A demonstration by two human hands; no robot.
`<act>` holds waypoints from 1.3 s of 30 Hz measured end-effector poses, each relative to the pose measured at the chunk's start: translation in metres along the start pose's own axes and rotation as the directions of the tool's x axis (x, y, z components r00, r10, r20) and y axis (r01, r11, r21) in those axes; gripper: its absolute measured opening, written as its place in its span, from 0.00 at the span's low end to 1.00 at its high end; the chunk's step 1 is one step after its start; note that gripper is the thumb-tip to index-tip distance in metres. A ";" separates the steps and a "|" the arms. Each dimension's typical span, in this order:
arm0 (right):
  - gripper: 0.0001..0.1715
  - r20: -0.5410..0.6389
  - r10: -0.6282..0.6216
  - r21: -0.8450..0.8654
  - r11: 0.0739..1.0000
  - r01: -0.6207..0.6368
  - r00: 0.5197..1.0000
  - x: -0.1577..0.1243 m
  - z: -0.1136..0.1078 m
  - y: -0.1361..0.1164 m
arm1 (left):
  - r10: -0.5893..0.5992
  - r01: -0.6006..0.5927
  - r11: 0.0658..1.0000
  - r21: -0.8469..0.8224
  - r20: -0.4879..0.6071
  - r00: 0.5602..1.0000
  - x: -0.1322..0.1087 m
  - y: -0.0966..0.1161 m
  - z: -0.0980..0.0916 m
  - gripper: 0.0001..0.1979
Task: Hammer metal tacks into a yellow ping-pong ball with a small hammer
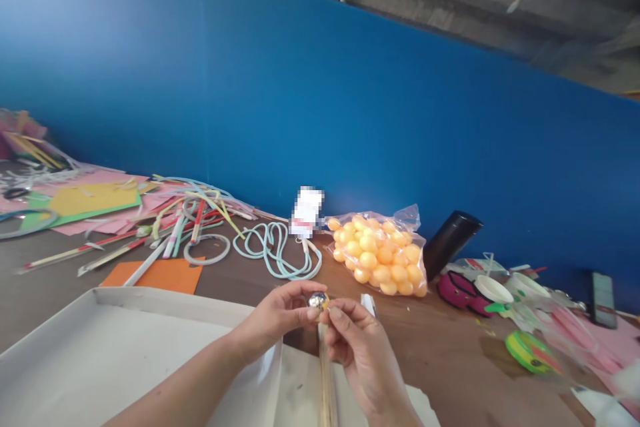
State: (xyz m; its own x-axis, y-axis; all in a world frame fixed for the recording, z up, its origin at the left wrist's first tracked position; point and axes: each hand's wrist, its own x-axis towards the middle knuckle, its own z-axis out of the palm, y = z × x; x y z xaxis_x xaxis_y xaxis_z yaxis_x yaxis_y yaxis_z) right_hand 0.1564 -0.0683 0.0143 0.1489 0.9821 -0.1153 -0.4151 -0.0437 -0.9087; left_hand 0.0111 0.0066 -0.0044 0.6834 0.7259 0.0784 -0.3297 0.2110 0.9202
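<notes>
My left hand (278, 317) and my right hand (356, 345) meet low in the middle of the view, over a brown table (450, 347). Both pinch a small shiny silver ball (318, 300) that sits at the top end of a thin wooden stick (325, 373). The stick runs down out of the bottom of the view between my hands. My fingers are closed around ball and stick. Beyond my hands lies a clear bag of orange ping-pong balls (380, 255).
A white tray (100, 347) lies at bottom left. Further back are an orange card (165, 275), a pale green cord (275, 250), coloured paper and straws (190, 213). On the right are a black cylinder (451, 240), a green roll (527, 350) and a phone (603, 299). A blue wall (350, 113) backs the table.
</notes>
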 end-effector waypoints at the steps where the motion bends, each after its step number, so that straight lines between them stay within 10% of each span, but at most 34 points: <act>1: 0.08 0.001 0.002 -0.007 1.000 -0.002 1.000 0.000 0.000 0.000 | -0.002 0.002 1.000 0.004 -0.002 1.000 0.000 0.000 0.000 0.19; 39: 0.08 0.018 0.019 0.018 1.000 -0.019 1.000 0.001 -0.001 0.002 | 0.022 -0.022 1.000 -0.002 0.056 0.998 -0.001 0.001 0.004 0.19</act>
State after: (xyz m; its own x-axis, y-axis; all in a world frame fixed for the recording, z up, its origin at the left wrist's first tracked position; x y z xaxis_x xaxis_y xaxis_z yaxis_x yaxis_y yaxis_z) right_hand 0.1568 -0.0678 0.0117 0.1252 0.9842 -0.1253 -0.4337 -0.0593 -0.8991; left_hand 0.0122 0.0038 -0.0019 0.7116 0.6922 0.1202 -0.3457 0.1961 0.9176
